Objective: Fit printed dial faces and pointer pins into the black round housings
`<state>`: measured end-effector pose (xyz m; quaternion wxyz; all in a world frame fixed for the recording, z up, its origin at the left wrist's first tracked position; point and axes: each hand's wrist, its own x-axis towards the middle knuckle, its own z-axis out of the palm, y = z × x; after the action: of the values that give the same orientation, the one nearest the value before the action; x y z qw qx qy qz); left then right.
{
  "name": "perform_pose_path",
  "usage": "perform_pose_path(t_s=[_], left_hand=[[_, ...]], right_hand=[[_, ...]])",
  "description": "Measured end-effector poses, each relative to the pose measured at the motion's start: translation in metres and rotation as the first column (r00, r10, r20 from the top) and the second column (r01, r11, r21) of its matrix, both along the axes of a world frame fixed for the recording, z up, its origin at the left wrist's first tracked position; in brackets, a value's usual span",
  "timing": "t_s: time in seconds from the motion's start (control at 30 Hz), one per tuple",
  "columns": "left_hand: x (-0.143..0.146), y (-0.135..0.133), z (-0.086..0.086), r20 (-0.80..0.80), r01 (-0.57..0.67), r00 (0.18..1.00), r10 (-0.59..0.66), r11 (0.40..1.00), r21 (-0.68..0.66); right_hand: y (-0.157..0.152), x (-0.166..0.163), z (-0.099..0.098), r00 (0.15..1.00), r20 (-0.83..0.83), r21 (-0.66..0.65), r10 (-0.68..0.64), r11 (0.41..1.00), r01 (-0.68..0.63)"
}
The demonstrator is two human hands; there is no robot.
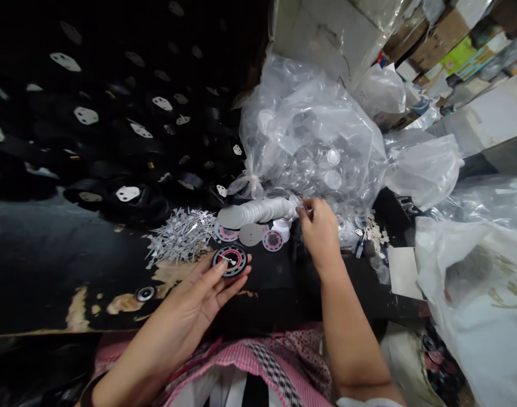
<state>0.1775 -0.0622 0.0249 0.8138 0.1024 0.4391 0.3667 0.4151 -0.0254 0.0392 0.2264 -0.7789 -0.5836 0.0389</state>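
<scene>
My left hand [211, 288] holds a round black gauge [236, 261] with a red and white dial and a pale needle, the thumb resting on its face. Farther right, my right hand [320, 232] has its fingers pinched at the edge of a pile of clear plastic discs [343, 217]; what lies between the fingertips is too small to name. Beside those fingers runs a toppled row of grey-white discs [258, 210]. Just in front of the row lie a printed dial disc [273, 241] and a plain grey disc [251, 234]. Loose silvery needles [182, 237] are heaped left of the row.
A large clear bag [309, 124] of plastic discs stands behind. Black cases with white plates [128, 194] are piled at the back left. A small ring-shaped part [145, 293] lies near the front edge. A screwdriver [360, 247] and white card [404, 272] are at right.
</scene>
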Motion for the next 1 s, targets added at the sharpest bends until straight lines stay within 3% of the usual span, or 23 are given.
perform_pose_path(t_s=[0.17,0.27,0.37,0.43,0.53,0.67,0.8,1.0], left_hand=[[0.001,0.002,0.002,0.027,0.024,0.999,-0.024,1.0,0.008],[0.002,0.003,0.004,0.051,0.019,0.999,-0.018,0.999,-0.026],[0.005,0.004,0.005,0.077,0.018,0.997,-0.014,0.998,-0.059],[0.005,0.003,0.004,0.058,0.01,0.998,-0.011,1.0,0.021],[0.002,0.0,0.001,-0.028,0.051,0.999,-0.046,0.976,0.21],[-0.003,-0.005,0.003,-0.222,0.176,0.97,-0.1,0.919,0.354],[-0.001,-0.009,0.008,-0.354,0.237,0.931,-0.088,0.883,0.404],[-0.005,-0.013,0.008,-0.5,0.3,0.864,-0.055,0.855,0.424]], right_hand=[[-0.006,0.001,0.01,0.999,-0.039,0.143,-0.021,0.989,0.026],[-0.021,-0.018,0.023,0.978,-0.201,0.251,0.054,0.968,-0.002],[-0.039,-0.052,0.03,0.827,-0.471,0.155,0.307,0.952,-0.265],[-0.048,-0.072,0.029,0.751,-0.527,0.107,0.399,0.907,-0.407],[-0.053,-0.088,0.028,0.775,-0.485,0.053,0.406,0.898,-0.437],[-0.046,-0.092,0.031,0.785,-0.515,0.015,0.345,0.919,-0.394],[-0.037,-0.1,0.028,0.9,-0.31,-0.017,0.305,0.945,-0.326],[-0.035,-0.105,0.018,0.906,-0.199,0.026,0.374,0.926,-0.377]])
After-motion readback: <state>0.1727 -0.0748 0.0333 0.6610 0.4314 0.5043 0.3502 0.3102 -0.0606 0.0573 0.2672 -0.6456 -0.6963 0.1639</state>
